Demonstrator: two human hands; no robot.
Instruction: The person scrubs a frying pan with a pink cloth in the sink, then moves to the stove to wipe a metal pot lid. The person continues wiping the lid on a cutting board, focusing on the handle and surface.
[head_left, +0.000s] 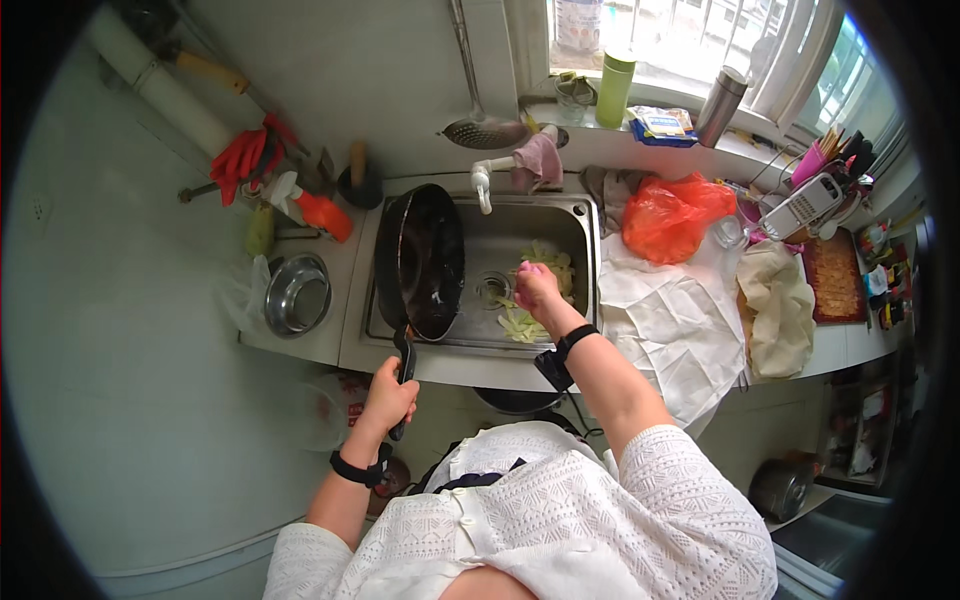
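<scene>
My left hand (390, 397) grips the black handle of a dark frying pan (433, 262). The pan is tilted up on its side over the left part of a steel sink (480, 343), its inside facing right. My right hand (537, 289) is closed around a pink thing (529, 268), perhaps a cloth or sponge, mostly hidden by the fingers. It is over the sink, right of the drain (494, 287). Pale green peelings (521, 327) lie in the sink under and beside my right hand. The white faucet (481, 187) is above the sink's back edge, with a pink cloth (538, 159) hung on its pipe.
Left of the sink are a steel bowl (298, 295) and a spray bottle (322, 213). On the right lie a red plastic bag (671, 217), a white sheet (667, 322) and a beige cloth (776, 307). A green bottle (615, 88) and steel flask (721, 105) line the windowsill.
</scene>
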